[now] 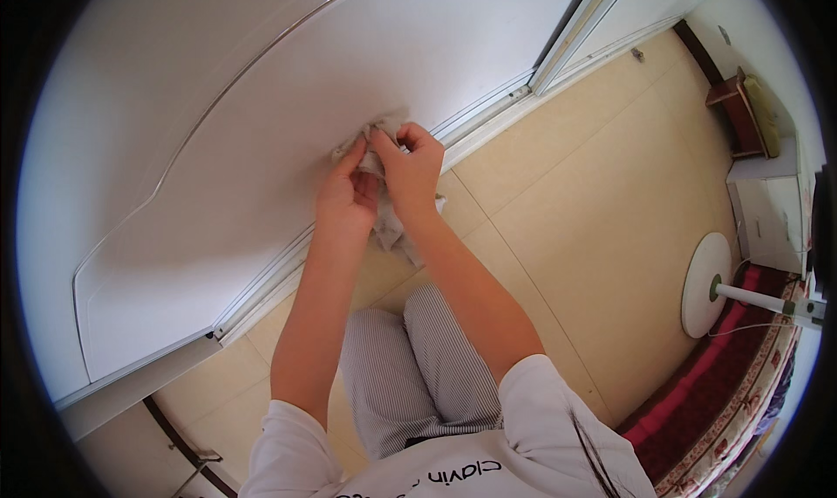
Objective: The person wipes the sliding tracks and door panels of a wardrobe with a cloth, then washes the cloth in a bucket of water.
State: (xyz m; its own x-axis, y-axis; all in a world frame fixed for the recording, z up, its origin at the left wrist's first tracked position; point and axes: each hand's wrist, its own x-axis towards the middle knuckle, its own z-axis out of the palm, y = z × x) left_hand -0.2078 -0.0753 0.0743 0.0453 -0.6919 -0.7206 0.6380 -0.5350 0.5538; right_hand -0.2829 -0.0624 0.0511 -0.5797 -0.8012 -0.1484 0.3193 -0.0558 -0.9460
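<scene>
One crumpled, pale grey cloth sits right in the grip, near the centre of the frame, against the lower part of a broad white door panel. Left hand has it on the left side, thumb and fingers closed on the folds; right hand meets it from the right, fingers curled in, gap all but gone, fabric pinched tight. And just below the wrists, more pale, creased fabric shows; whether it's one piece with the cloth, I can't tell!

Outward we go: a thin, curved silver trim line sweeps across the panel at upper left, and a white metal sliding track runs diagonally beneath it. Beige floor tiles fill the middle right. Bottom centre, it's grey striped trousers and a white short-sleeved shirt. Far right, look, a round white stand base beside deep red patterned fabric, with a brown wooden piece of furniture above.
</scene>
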